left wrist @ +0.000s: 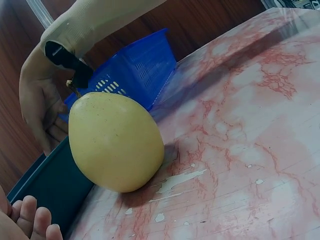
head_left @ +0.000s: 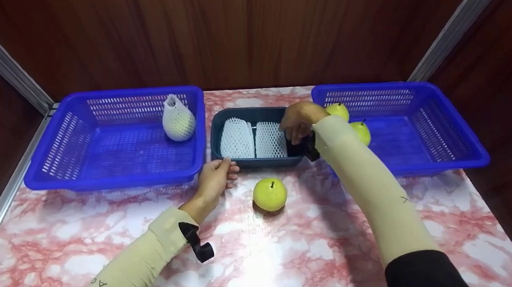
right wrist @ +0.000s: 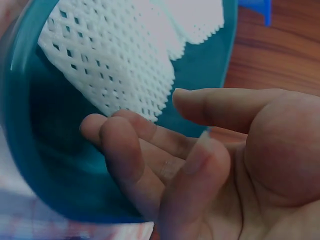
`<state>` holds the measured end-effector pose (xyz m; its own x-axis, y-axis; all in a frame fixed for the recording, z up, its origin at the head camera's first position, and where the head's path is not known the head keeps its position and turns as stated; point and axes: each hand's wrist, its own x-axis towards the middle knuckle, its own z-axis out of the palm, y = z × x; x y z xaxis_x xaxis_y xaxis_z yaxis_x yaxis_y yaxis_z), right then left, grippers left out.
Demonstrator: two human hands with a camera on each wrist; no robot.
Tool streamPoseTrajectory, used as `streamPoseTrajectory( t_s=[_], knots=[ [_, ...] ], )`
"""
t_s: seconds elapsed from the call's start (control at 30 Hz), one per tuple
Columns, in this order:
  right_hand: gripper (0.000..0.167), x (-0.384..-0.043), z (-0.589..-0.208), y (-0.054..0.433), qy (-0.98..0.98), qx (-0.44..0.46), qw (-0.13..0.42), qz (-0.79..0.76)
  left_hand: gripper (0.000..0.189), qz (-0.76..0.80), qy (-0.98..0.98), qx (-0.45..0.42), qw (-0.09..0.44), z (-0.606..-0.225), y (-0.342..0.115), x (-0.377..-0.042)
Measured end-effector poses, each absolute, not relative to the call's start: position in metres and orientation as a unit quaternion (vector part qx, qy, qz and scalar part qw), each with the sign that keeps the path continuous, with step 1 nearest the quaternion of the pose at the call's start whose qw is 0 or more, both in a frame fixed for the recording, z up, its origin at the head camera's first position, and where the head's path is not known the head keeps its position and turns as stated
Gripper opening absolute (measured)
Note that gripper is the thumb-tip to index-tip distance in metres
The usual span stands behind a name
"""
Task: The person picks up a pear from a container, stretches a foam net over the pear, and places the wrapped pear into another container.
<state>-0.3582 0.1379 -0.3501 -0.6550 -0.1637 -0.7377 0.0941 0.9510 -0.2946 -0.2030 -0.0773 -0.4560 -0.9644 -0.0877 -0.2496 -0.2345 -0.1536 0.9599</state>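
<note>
My left hand (head_left: 215,180) is at the front left corner of a dark teal plastic bin (head_left: 262,162). Its thumb touches the rim, and the relaxed fingers lie outside the front wall. Inside the bin are two stacks of white foam net sleeves (head_left: 236,139). Over the bin's right end reaches my right hand (head_left: 300,119), its fingers parted and holding nothing. In the right wrist view its fingertips (right wrist: 122,142) are close to the edge of a foam net sleeve (right wrist: 107,60); contact is unclear. A yellow-green pear (head_left: 270,194) stands stem up on the table in front of the bin.
To the left stands a blue perforated basket (head_left: 117,182) with one net-wrapped pear (head_left: 179,122). A second blue basket (head_left: 420,167) on the right contains bare pears (head_left: 360,132), partly hidden by my right arm. Brown wood panels (head_left: 248,36) enclose the marbled table (head_left: 247,270).
</note>
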Motion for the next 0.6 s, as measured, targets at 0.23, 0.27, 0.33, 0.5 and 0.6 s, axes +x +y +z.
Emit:
streamPoseTrajectory(
  t_s=[0.23, 0.27, 0.33, 0.5, 0.6],
  knots=[
    [0.047, -0.362, -0.366, 0.129, 0.896, -0.058, 0.429, -0.103, 0.033, 0.748, 0.649, -0.128, 0.054, -0.453, -0.077, -0.203],
    [0.048, -0.361, -0.367, 0.127, 0.896, -0.064, 0.429, -0.096, 0.033, 0.748, 0.649, -0.128, 0.055, -0.453, -0.077, -0.202],
    [0.049, -0.36, -0.368, 0.125, 0.896, -0.073, 0.428, -0.087, 0.033, 0.748, 0.649, -0.126, 0.054, -0.454, -0.077, -0.203],
    [0.028, -0.358, -0.376, 0.12, 0.902, -0.081, 0.42, -0.066, 0.032, 0.749, 0.649, -0.122, 0.049, -0.456, -0.078, -0.204],
    [0.016, -0.359, -0.383, 0.121, 0.908, -0.075, 0.408, -0.051, 0.031, 0.75, 0.649, -0.12, 0.048, -0.457, -0.077, -0.204]
  ],
)
